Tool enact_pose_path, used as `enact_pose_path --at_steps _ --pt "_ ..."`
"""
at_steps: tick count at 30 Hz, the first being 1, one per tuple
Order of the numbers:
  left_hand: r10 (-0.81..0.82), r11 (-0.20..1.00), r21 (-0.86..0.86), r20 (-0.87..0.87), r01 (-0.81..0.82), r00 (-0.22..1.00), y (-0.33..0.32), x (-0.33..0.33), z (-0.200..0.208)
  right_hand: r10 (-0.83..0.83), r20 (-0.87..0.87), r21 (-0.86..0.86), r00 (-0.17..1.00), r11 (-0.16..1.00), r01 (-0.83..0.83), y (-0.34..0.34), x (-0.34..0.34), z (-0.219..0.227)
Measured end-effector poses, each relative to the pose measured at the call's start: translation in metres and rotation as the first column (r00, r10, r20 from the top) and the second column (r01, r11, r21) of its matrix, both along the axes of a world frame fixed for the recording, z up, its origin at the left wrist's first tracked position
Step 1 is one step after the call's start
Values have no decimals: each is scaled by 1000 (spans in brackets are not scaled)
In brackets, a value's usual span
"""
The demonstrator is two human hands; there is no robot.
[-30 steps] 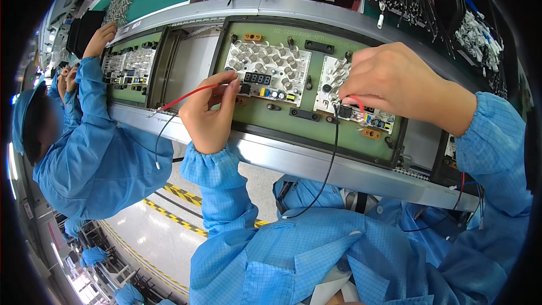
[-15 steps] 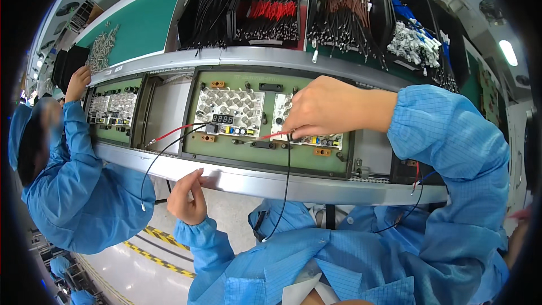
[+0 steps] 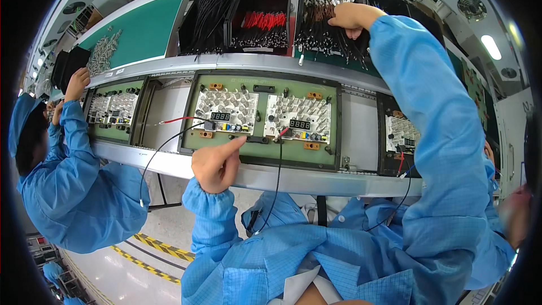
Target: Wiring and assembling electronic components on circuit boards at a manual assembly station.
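Wire bundle [image 3: 333,28], brown with pale tips, lies in a bin at upper centre-right of the frame; the right hand [image 3: 351,18] rests on its top, fingers curled down into the wires. Cannot tell whether the grip is clenched on any wire.

Counter [image 3: 316,178]: grey metal strip curving across mid-frame, carrying dark trays.

Centre tray [image 3: 265,116]: green bed, two boards side by side, each with pale finned heat sinks and a small dark display. Left board [image 3: 226,112], right board [image 3: 298,118].

Left hand [image 3: 214,164], just below the centre tray at frame centre: index finger extended, pointing up-right toward the tray's lower edge between the two boards; other fingers folded. Grip holds nothing visible.

Black wire [image 3: 276,181] drops from the right board's lower left corner, over the counter edge, down to the blue coat. A red wire [image 3: 180,120] runs leftward from the left board; a second black wire [image 3: 164,149] loops from there down past the counter.

Bins along the top: black wires [image 3: 206,8] at upper centre-left, red wires [image 3: 262,21] next to them.

Right tray [image 3: 401,135]: one board, red and black leads hanging at its lower edge.

Left of frame: another person in a blue coat [image 3: 79,192], one hand [image 3: 77,82] raised to the left tray [image 3: 116,110]. Green mat [image 3: 141,31] at upper left holds a scatter of small pale parts.
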State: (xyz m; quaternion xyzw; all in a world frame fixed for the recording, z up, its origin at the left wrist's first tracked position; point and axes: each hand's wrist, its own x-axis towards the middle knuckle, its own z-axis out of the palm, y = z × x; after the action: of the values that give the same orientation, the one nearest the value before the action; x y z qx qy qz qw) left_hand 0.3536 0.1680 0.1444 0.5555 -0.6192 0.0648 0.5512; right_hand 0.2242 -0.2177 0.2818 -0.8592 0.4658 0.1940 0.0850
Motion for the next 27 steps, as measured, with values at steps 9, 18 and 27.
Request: enact_pose_path --at_steps 9,18,27 --pt "53 989 151 -319 -5 946 -1 3 -3 -183 99 119 978 978 170 -43 6 -25" --pt "3 998 62 -495 32 869 4 9 0 -54 469 142 881 990 -15 -6 -23 41" --pt "-168 986 -35 -312 166 935 -22 -6 103 236 926 10 294 763 -646 200 -8 75"
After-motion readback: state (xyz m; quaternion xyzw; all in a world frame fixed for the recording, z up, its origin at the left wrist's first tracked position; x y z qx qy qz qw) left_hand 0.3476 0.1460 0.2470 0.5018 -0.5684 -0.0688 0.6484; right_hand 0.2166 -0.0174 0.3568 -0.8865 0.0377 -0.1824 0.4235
